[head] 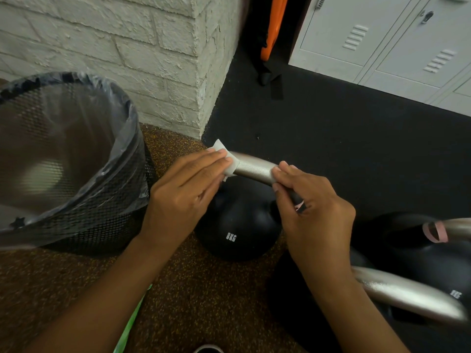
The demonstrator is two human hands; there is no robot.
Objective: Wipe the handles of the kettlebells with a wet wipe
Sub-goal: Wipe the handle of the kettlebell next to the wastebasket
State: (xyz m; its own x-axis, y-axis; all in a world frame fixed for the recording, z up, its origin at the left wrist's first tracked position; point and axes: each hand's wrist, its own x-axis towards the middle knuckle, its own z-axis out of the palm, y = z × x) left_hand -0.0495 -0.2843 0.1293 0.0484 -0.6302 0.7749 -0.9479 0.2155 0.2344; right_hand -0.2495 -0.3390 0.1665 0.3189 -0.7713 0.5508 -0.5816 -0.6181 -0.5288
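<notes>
Wiping the silver handle (254, 168) of an 8 kg kettlebell (238, 225) on the gym floor.

My left hand (187, 184) presses a folded wet wipe (229, 164) around the handle's left end; my right hand (309, 202) pinches the handle's right side to steady it. The bell looks heavy and rigid, the wipe limp and probably slippery, so I hold it by its fold. Left, a mesh bin (84, 225) with a plastic liner seems empty, though blurred.

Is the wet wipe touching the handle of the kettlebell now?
Touching. In the head view the wet wipe lies wrapped on the silver handle, pressed there by the left hand's fingers.
</notes>
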